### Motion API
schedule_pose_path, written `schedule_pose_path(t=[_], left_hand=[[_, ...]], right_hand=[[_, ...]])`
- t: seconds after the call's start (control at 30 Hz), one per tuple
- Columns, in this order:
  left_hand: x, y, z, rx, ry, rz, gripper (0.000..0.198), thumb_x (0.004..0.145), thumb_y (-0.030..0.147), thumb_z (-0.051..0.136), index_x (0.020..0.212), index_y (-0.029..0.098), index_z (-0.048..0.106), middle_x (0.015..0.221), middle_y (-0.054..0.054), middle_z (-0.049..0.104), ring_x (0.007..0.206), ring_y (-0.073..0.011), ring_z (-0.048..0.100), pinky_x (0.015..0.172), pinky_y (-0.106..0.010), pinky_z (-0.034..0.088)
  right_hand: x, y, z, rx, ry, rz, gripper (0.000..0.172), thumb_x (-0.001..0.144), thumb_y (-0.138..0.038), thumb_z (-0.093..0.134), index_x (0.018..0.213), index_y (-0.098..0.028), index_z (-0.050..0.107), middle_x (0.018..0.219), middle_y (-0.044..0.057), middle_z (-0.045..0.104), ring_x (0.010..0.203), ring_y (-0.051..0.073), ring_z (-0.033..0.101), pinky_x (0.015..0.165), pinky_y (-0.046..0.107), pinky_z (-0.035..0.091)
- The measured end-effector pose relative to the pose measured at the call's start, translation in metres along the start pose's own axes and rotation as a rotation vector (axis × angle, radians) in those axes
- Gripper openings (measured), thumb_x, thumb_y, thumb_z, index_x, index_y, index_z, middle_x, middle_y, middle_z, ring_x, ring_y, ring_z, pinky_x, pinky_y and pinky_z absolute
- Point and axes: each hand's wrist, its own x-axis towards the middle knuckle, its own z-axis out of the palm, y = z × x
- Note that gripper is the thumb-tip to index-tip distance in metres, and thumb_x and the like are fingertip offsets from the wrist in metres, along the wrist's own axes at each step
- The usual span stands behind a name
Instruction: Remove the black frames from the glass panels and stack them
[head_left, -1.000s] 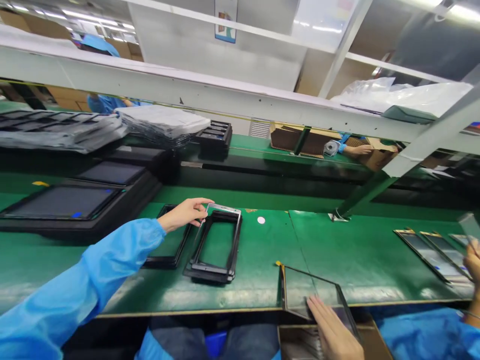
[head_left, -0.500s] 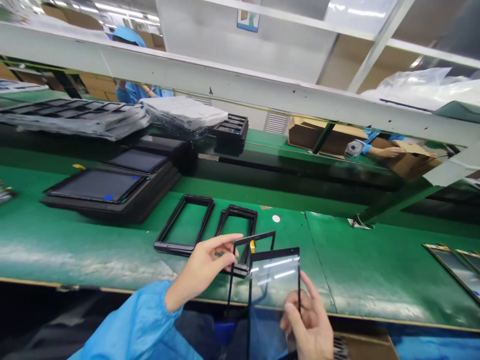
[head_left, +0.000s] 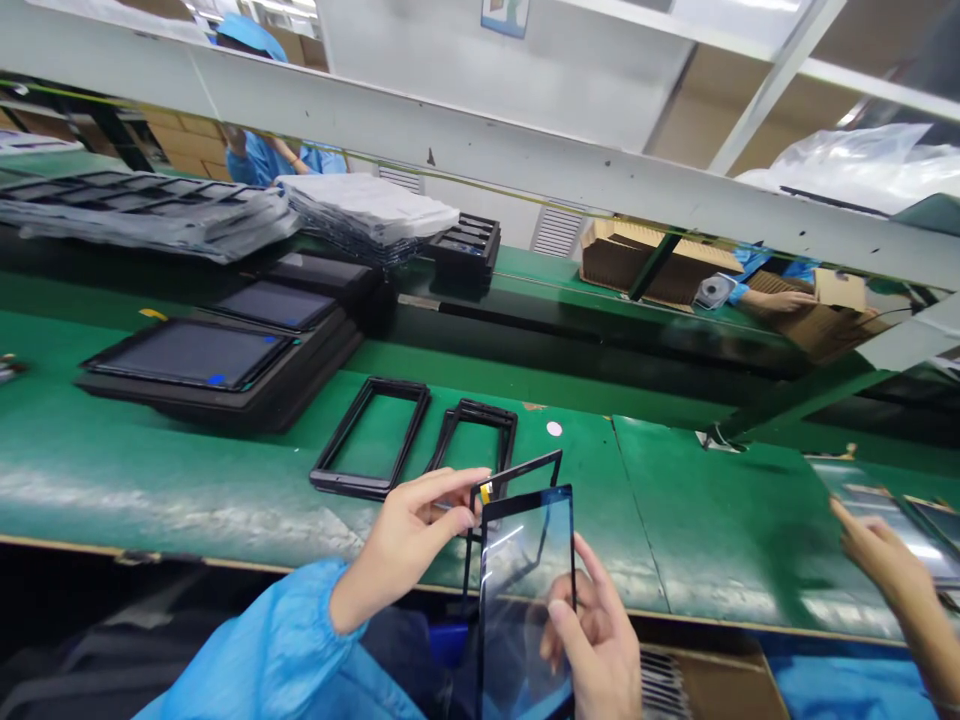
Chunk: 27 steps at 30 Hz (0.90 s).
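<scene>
My left hand pinches the edge of a thin black frame and holds it up over the near edge of the green belt. My right hand grips a dark glass panel upright just in front of that frame, so the two overlap. Behind them on the belt lie a single black frame and a small stack of black frames.
A black tray with dark screens sits at the left. Stacked trays and bagged sheets stand behind it. Another person's hand reaches over glass panels at the right. Cardboard boxes are across the line.
My left hand lifted a thin frame off the stack and brought it toward me. My right hand raised the glass panel from the belt edge up to it. A neighbour's hand has come in at right.
</scene>
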Motion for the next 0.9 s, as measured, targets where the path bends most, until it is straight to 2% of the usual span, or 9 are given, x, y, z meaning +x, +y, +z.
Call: schedule_pose_path(t=[0.1, 0.3, 0.67, 0.9], left_hand=[[-0.001, 0.001, 0.001, -0.019, -0.009, -0.028, 0.036, 0.084, 0.016, 0.078, 0.118, 0.027, 0.085, 0.092, -0.004, 0.074, 0.077, -0.0155, 0.067, 0.068, -0.024, 0.06], [-0.004, -0.005, 0.001, -0.143, -0.063, -0.17, 0.042, 0.082, 0.019, 0.081, 0.124, 0.022, 0.082, 0.082, -0.005, 0.075, 0.072, -0.016, 0.066, 0.063, -0.024, 0.059], [-0.006, -0.011, 0.0, -0.254, -0.049, -0.24, 0.046, 0.079, 0.028, 0.09, 0.124, 0.022, 0.082, 0.081, -0.005, 0.074, 0.069, -0.0156, 0.067, 0.059, -0.022, 0.059], [-0.006, -0.014, 0.0, -0.281, -0.047, -0.293, 0.048, 0.079, 0.03, 0.091, 0.126, 0.024, 0.081, 0.085, -0.006, 0.075, 0.07, -0.0144, 0.068, 0.059, -0.021, 0.061]], right_hand=[[-0.001, -0.001, 0.002, -0.006, 0.009, -0.014, 0.073, 0.077, -0.044, 0.088, 0.141, -0.027, 0.058, 0.072, -0.007, 0.067, 0.041, 0.008, 0.057, 0.038, 0.018, 0.04], [0.0, 0.003, 0.002, -0.065, 0.073, -0.107, 0.068, 0.082, -0.045, 0.085, 0.142, -0.028, 0.059, 0.078, -0.005, 0.07, 0.051, 0.009, 0.058, 0.048, 0.021, 0.05], [-0.001, 0.002, 0.004, -0.106, 0.079, -0.054, 0.069, 0.08, -0.047, 0.085, 0.142, -0.03, 0.061, 0.081, -0.005, 0.069, 0.053, 0.009, 0.058, 0.049, 0.022, 0.051], [-0.003, -0.005, 0.007, -0.121, 0.071, -0.024, 0.062, 0.081, -0.043, 0.084, 0.139, -0.034, 0.064, 0.081, -0.007, 0.068, 0.051, 0.009, 0.058, 0.046, 0.022, 0.049]])
